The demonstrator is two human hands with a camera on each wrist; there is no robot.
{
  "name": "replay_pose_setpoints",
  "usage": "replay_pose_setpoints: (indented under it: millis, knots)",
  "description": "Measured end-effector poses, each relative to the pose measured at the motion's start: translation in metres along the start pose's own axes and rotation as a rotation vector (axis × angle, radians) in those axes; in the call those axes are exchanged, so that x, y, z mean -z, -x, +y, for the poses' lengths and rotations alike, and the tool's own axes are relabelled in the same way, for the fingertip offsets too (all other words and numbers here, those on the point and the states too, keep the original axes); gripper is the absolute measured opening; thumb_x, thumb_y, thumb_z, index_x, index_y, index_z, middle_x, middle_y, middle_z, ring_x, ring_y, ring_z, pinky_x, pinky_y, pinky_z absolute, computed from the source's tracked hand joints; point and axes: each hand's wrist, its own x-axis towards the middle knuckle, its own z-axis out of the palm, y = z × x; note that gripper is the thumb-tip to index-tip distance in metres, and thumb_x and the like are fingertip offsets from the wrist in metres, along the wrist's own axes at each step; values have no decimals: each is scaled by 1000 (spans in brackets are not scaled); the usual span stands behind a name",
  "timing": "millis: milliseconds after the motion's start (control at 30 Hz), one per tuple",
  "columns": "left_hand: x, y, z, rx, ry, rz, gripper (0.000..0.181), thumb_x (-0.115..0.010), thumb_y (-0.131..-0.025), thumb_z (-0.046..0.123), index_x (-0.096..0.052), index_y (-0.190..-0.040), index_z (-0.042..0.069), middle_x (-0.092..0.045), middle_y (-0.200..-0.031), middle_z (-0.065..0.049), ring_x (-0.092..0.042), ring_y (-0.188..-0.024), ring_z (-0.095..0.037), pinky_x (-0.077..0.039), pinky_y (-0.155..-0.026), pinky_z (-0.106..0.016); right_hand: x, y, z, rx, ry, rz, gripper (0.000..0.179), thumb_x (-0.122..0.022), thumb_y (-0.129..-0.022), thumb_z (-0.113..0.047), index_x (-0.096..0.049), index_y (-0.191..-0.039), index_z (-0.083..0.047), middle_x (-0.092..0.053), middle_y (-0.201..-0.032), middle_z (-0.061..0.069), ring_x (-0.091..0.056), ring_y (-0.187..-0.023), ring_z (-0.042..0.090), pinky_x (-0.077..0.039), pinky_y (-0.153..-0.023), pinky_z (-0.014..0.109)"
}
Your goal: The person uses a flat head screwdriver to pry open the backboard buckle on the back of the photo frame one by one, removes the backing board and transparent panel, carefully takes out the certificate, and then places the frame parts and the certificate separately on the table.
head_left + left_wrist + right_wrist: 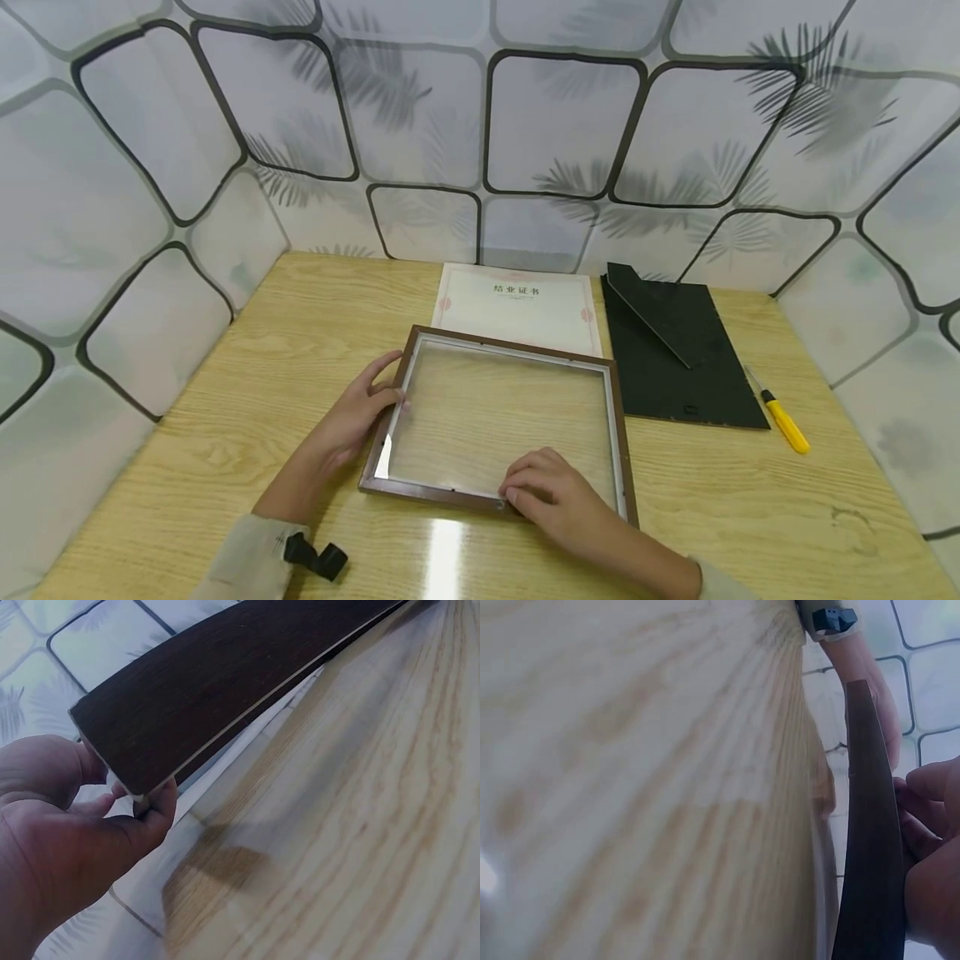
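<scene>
A brown picture frame (624,450) lies face down on the wooden table, a clear pane (480,417) within its pale inner lip. My left hand (360,412) grips its left rail, the fingers curled round the edge in the left wrist view. At the near rail, my right hand (558,500) has its bent fingers and thumb together on the inner edge. Small dark tabs show along the inner lip. In the right wrist view the frame's dark side (871,840) stands before the right fingers (930,780), partly hiding them.
Behind the frame lies a white certificate (517,312) with Chinese print. To its right is a black backing board (675,392) with a fold-out stand (648,321). A yellow-handled screwdriver (786,425) lies at the far right. Patterned fabric walls (420,125) rise around the table.
</scene>
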Motion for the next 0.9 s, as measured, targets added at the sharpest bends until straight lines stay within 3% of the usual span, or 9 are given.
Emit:
replay_pose_setpoints:
  millis: [300,467,733,900]
  knots:
    - [1,-1,-1,-9,42,-5,63,-43,-105,8,-22,-161,28,-36,-156,-25,-67,-94,-16,-54,-88,-35,3,-3,0,-82,-46,-15,15,-62,-101,-29,-76,-100,-26,-66,-108,-16,-55,-107,8,-50,-94,29]
    - [2,-2,0,-11,69,-8,66,-44,-102,5,-23,-161,26,-36,-157,-25,-68,-94,-16,-55,-88,-34,3,-6,-3,-74,-5,-25,15,-62,-101,-29,-76,-102,-24,-64,-110,-19,-53,-106,6,-51,-93,29]
    - [0,-3,0,-36,108,-6,71,-49,-97,0,-27,-160,22,-41,-151,-29,-69,-86,-11,-56,-81,-29,2,-31,-18,-73,102,-104,17,-62,-101,-25,-75,-111,-20,-63,-113,-20,-52,-105,5,-50,-91,32]
    - [2,-2,0,-39,103,2,71,-50,-97,1,-27,-160,22,-42,-150,-28,-69,-87,-11,-57,-81,-29,-13,-57,-37,14,301,-125,23,-65,-99,-25,-73,-119,-16,-68,-111,-9,-58,-101,8,-52,-88,30]
